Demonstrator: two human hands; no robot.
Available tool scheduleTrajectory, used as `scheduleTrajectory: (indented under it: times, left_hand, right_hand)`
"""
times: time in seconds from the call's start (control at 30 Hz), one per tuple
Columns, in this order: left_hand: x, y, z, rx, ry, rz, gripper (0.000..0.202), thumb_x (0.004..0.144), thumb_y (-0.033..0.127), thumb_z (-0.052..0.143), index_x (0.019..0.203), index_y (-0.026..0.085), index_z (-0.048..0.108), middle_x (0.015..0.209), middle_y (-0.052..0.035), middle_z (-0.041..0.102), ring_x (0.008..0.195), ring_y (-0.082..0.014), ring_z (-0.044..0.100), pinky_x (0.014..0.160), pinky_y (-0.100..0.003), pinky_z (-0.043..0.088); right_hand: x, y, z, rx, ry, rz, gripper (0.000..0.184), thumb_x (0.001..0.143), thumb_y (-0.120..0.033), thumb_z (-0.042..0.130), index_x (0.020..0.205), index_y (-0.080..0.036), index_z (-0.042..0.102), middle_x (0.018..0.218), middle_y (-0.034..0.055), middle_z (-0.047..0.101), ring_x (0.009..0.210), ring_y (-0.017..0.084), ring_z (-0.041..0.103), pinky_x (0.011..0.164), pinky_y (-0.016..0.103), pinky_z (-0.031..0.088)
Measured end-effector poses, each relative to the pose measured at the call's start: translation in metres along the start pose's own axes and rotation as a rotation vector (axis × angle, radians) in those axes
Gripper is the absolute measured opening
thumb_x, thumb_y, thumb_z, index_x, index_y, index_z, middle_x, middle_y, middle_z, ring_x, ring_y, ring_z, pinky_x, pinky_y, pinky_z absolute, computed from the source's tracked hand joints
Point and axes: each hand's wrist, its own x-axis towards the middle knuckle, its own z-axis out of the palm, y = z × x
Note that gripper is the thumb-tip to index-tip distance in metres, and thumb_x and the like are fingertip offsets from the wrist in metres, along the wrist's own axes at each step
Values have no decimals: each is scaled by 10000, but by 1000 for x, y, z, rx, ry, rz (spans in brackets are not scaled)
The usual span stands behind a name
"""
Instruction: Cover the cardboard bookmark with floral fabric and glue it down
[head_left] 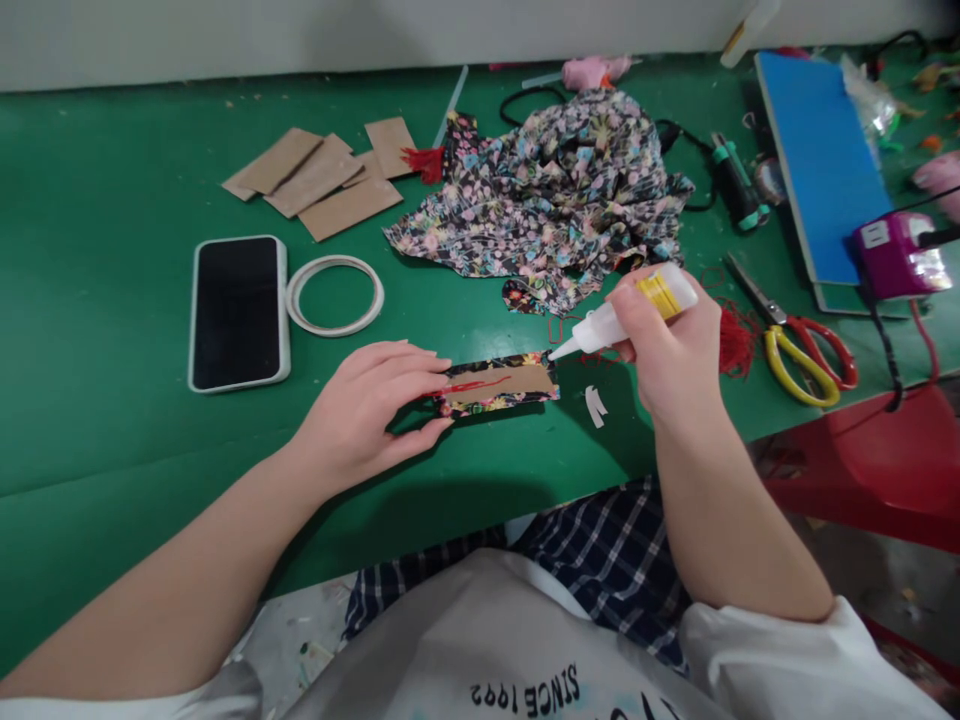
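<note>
My left hand closes on the left end of a fabric-edged cardboard strip, fingers on the far edge and thumb on the near one. Floral fabric is folded over the strip's edges, and brown board shows in the middle. A red thread lies along it from under my fingers. In my right hand is a white glue bottle with a yellow label, tilted so that its nozzle tip is at the strip's far right corner. Whether glue is coming out I cannot tell. A small white scrap lies nearby.
Beyond my hands are crumpled floral fabric, cardboard pieces, a tape roll and a phone. To the right lie scissors, red threads, a green-handled tool and a blue board. A pink glue gun rests behind.
</note>
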Motion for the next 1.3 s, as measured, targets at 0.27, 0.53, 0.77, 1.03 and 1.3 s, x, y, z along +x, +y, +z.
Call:
scheduleTrajectory:
  times: [0.27, 0.53, 0.77, 1.03, 1.3]
  left_hand:
    - [-1, -1, 0, 13, -22, -56, 309, 743, 260, 653, 1020, 234, 521, 1110, -54, 656, 1052, -212, 595, 958, -432, 451]
    - [-1, 0, -2, 13, -1, -64, 300, 747, 240, 649, 1011, 239, 508, 1107, -38, 655, 1064, -205, 583, 960, -417, 450]
    - [1, 3, -2, 18, 29, -85, 310, 744, 231, 655, 1011, 238, 499, 1089, -28, 653, 1046, -198, 582, 948, -396, 461]
    - [1, 2, -2, 26, 39, -52, 326, 734, 226, 676, 1009, 227, 502, 1075, -32, 655, 1034, -205, 589, 931, -391, 479]
    - [0, -1, -1, 21, 21, 1, 300, 738, 223, 665, 997, 225, 514, 1114, -43, 653, 1053, -204, 590, 932, -383, 473]
  right_hand:
    - [0, 2, -1, 6, -44, -11, 283, 708, -513, 658, 685, -246, 567, 623, -4, 549, 542, 121, 519, 436, 274, 397]
    - [-5, -6, -3, -73, -63, -61, 264, 727, -500, 646, 689, -249, 570, 617, -1, 543, 547, 130, 508, 482, 303, 423]
    - [-9, -14, -4, -144, -74, -149, 246, 731, -493, 646, 682, -266, 564, 682, 12, 595, 599, 150, 533, 550, 325, 461]
    - [-9, -10, -5, -235, -76, -282, 226, 734, -475, 648, 709, -268, 563, 667, 3, 612, 587, 158, 558, 532, 321, 459]
    - [-9, -7, -2, -303, 35, -444, 195, 745, -446, 639, 758, -267, 565, 686, -2, 628, 597, 163, 581, 542, 328, 470]
